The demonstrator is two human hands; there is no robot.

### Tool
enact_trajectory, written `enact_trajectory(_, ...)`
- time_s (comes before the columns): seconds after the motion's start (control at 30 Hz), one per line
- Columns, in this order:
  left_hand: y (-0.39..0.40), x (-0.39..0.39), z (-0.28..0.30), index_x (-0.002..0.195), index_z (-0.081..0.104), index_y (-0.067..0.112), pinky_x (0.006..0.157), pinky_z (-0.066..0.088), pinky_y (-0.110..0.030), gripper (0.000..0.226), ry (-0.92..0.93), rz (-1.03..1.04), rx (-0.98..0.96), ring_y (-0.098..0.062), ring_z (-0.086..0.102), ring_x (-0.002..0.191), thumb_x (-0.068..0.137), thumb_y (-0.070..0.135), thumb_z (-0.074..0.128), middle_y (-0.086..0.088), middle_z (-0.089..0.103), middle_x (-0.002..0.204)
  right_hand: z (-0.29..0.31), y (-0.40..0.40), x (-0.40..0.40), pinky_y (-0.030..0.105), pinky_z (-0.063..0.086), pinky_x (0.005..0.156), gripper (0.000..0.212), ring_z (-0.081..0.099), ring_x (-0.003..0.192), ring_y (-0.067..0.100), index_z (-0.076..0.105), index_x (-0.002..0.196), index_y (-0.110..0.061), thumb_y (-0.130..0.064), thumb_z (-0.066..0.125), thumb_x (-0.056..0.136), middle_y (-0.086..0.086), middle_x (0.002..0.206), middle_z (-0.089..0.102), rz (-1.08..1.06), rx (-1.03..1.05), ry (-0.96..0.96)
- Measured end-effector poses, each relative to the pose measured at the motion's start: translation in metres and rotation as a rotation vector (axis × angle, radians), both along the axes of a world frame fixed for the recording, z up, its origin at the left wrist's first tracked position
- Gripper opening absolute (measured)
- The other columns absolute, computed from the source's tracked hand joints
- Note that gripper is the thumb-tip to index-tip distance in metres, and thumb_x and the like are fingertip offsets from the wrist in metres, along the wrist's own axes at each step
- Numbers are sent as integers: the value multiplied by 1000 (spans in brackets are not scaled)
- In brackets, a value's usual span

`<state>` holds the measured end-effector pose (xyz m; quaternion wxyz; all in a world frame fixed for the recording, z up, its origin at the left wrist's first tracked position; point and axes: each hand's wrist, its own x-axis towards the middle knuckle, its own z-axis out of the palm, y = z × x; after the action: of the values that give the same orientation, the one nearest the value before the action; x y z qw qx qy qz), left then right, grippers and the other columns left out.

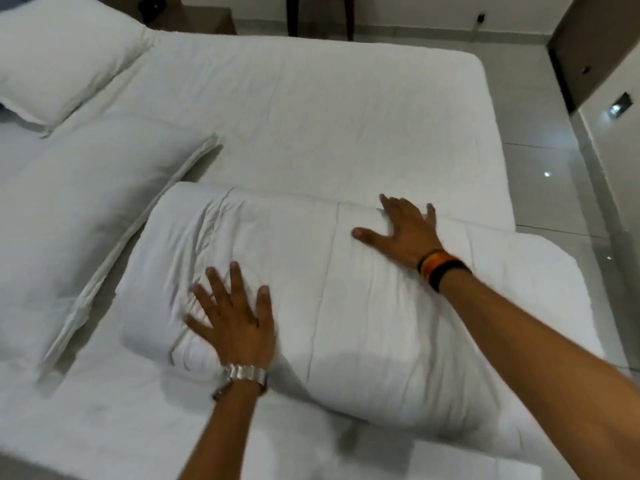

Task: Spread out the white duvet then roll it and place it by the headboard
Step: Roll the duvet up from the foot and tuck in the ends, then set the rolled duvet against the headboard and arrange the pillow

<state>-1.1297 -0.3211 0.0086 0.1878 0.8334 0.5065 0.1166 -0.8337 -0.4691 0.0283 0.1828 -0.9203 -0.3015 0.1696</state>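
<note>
Left hand (235, 317) and right hand (405, 230) press flat, fingers spread, on the puffy, creased, half-rolled duvet (346, 299)

A bedroom, possibly a hotel room. A wide bed (311, 109) dressed all in white filled most of the view, with two white pillows (65, 53) at its left. Glossy pale floor tiles (540, 161) surrounded it. A dark wooden chair (320, 15) stood beyond the bed against a light wall.

Glossy pale tiled floor (540, 140) reflects lights beside dark chair legs (320, 15) and a brown cabinet (588, 46).
</note>
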Motion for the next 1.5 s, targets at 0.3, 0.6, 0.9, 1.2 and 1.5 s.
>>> enact_trajectory(0.3, -84, -1, -10, 166, 2, 24, 121, 37, -54, 153, -788, 1180, -1000, -34, 43, 146, 47, 67, 88, -10, 28, 168, -25, 113, 50, 48, 15, 127, 169, 16, 161, 25, 2, 168, -31, -109, 57, 28, 0, 175, 11, 217, -508, 540)
enact_trajectory(0.6, -90, 9, -24, 147, 32, 32, 88, 57, -47, 133, -971, 1240, -1216, -21, 62, 97, 33, 76, 83, 1, 55, 121, -75, 105, 64, 42, 31, 120, 164, 42, 148, 29, 28, 164, -24, -111, 55, 28, 4, 168, 34, 16, -413, 620)
enact_trajectory(0.9, -94, -12, -31, 154, 40, 30, 92, 58, -48, 133, -1048, 1214, -1249, -27, 66, 109, 37, 73, 86, 0, 60, 134, -60, 100, 42, 44, 40, 111, 162, 55, 134, 31, 41, 159, -23, -111, 56, 24, 11, 157, 49, 5, -422, 632)
enact_trajectory(1.2, -69, -45, 34, 132, 69, 31, 100, 59, -49, 114, -1222, 1124, -1118, -24, 73, 108, 31, 77, 93, 2, 75, 123, 22, 89, 10, 47, 38, 121, 124, 63, 128, 21, 50, 154, -28, -100, 68, 54, -1, 143, 65, 3, -225, 729)
enact_trajectory(1.5, 131, -200, 131, 154, 43, 27, 68, 51, -26, 125, -1148, 817, -1039, -9, 64, 95, 50, 84, 83, 12, 63, 112, 104, 201, -144, 37, 43, 111, 78, 64, 124, 8, 57, 133, -54, -96, 62, 67, -16, 133, 70, 29, 123, 915)
